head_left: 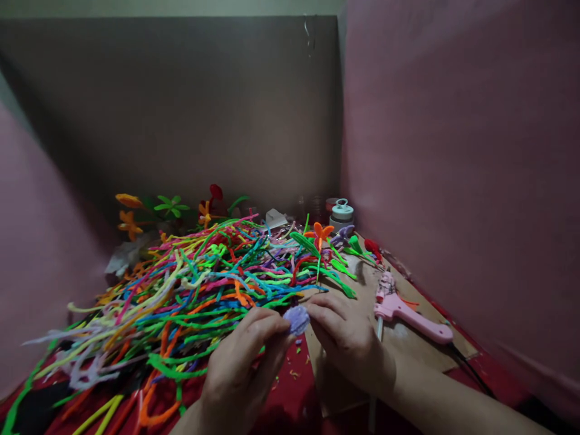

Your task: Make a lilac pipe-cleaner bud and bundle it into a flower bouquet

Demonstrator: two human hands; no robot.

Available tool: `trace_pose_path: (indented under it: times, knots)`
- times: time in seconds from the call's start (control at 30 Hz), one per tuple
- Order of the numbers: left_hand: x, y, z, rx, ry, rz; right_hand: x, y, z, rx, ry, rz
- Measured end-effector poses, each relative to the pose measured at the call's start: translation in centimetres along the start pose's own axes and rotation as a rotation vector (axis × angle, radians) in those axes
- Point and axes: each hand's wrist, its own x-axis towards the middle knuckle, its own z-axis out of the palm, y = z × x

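Between my two hands is a small lavender coil of fuzzy pipe cleaner (296, 320), round and flat. My left hand (247, 350) pinches its left edge with thumb and forefinger. On the opposite edge, the fingertips of my right hand (344, 335) are closed against the coil. A big heap of loose pipe cleaners (203, 290) in many colours spreads beside and beyond my left hand. To the right of my right hand, a pink glue gun (410, 317) lies on a sheet of cardboard (338, 386), a glue stick jutting from it.
Finished pipe-cleaner flowers stand at the back, among them an orange flower (319, 232) and a green flower (171, 206). A pale green lidded container (341, 211) is near the back corner. Pink walls (462, 151) flank both sides. A black cord (473, 368) runs off right. Red cloth (294, 393) lies beneath.
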Motion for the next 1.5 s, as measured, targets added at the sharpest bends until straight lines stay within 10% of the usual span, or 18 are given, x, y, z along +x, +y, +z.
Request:
trace_pose_path:
  times: [0.37, 0.67, 1.3, 1.5]
  knots:
    - [-0.3, 1.0, -0.6, -0.125, 0.05, -0.149, 0.2, -0.7, -0.5, 0.168, 0.04, 0.065]
    - [0.6, 1.0, 0.6, -0.209, 0.078, -0.529, 0.0, -0.5, 0.0, 0.026, -0.098, 0.065]
    - [3.3, 0.0, 0.1, -0.366, -0.12, -0.732, 0.7, 0.4, 0.9, 0.196, -0.227, 0.269]
    - [3.2, -0.2, -0.1, -0.58, -0.011, -0.735, 1.6, 0.7, 0.7, 0.508, -0.203, 0.498]
